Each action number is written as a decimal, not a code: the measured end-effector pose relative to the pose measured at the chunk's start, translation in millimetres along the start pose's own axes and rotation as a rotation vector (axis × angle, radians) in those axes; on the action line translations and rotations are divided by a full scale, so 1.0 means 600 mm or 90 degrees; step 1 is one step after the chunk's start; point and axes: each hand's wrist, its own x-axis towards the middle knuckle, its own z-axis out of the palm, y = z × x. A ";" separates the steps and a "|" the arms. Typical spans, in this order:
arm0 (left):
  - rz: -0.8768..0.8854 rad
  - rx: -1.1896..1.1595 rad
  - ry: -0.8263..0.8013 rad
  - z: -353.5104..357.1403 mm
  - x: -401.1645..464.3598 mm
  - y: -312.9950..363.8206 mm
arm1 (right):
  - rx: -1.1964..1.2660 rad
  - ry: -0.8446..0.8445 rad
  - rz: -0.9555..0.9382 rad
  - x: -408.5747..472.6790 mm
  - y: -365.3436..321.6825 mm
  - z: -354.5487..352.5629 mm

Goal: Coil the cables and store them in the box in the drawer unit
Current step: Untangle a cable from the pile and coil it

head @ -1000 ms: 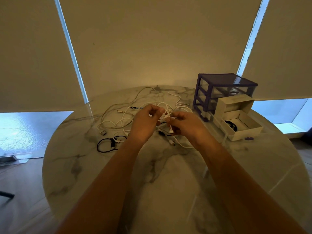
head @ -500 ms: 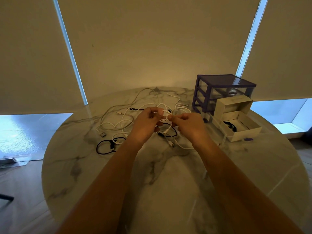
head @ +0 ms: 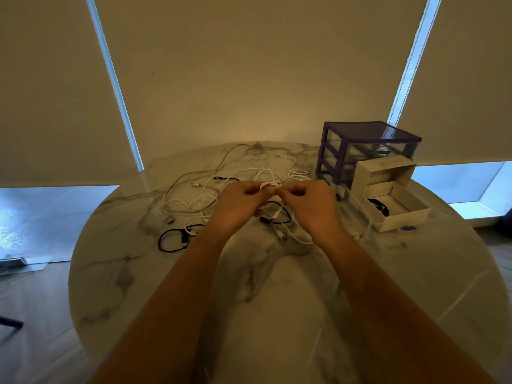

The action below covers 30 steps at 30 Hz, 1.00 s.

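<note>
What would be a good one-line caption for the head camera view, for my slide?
Both hands, left hand and right hand, pinch a white cable above the marble table, near the open box.

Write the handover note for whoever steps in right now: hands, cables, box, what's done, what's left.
Left hand and right hand both pinch the white cable, held above the marble table, mid-coil.
Loose white cables and a small black cable lie on the left of the table.
The open cardboard box sits in a pulled-out drawer in front of the purple drawer unit; one black cable appears to be inside it.
Left: finish this coil, coil the remaining cables, box them, close the drawer.
</note>
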 end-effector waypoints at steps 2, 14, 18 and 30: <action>-0.007 -0.010 0.006 0.000 0.000 0.000 | -0.039 -0.010 -0.021 -0.001 0.001 0.000; -0.028 -0.067 0.080 -0.010 0.006 -0.005 | 0.046 -0.089 0.042 0.003 0.002 0.001; -0.055 -0.084 0.043 -0.007 0.003 0.000 | 0.132 -0.043 0.078 0.009 0.004 -0.001; -0.095 -0.137 0.020 -0.008 -0.006 0.011 | 0.153 -0.046 0.052 0.003 0.002 0.003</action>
